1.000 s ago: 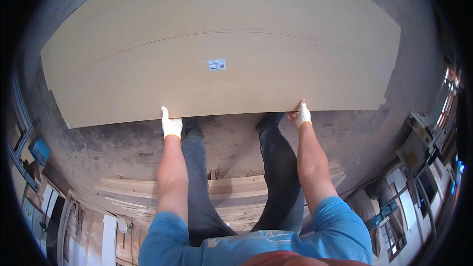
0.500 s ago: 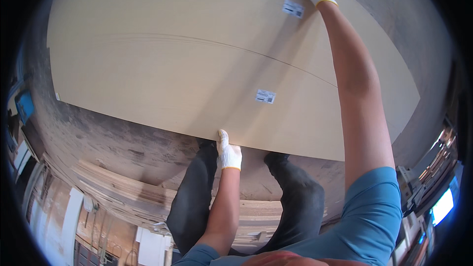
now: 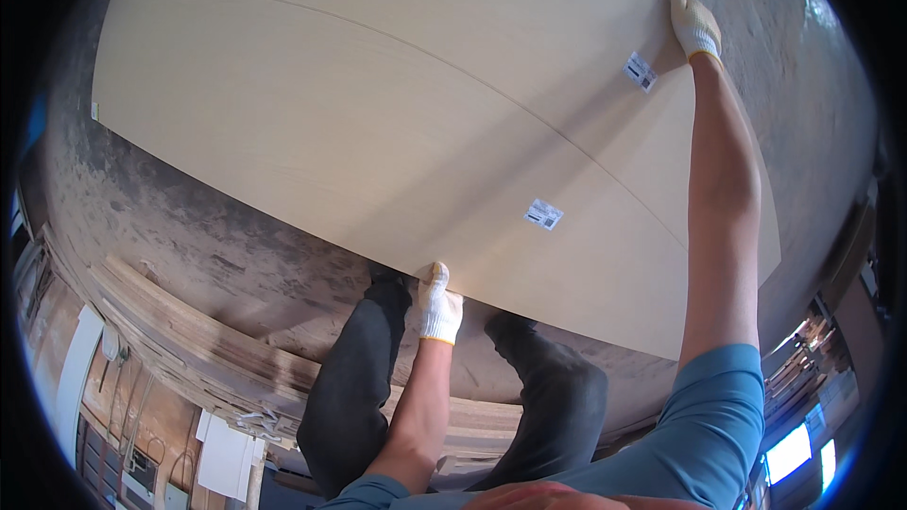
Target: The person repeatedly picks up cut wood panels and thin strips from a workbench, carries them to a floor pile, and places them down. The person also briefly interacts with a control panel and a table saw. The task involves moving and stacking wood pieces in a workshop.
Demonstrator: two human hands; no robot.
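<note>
Large flat beige boards (image 3: 283, 123) stretch before me, with a long seam running across their faces; whether they lie side by side or overlap I cannot tell. Each side of the seam carries a small white label, one near (image 3: 543, 214) and one far (image 3: 640, 72). My left hand (image 3: 441, 307), in a white knit glove, grips the near edge, thumb on top and fingers hidden beneath. Stretched out to the upper right, my gloved right hand (image 3: 695, 26) is closed over the far edge, its fingers partly hidden.
Dusty concrete floor (image 3: 227, 227) surrounds the boards. Behind my legs (image 3: 359, 378) lie long wooden strips (image 3: 208, 321) in a stack. White panels (image 3: 227, 453) lean at the lower left. A bright opening (image 3: 788, 454) shows at the lower right.
The boards have turned clockwise in view, their right end swinging nearer. My right hand has moved right and slightly nearer with the far edge; my left hand keeps its hold on the near edge.
</note>
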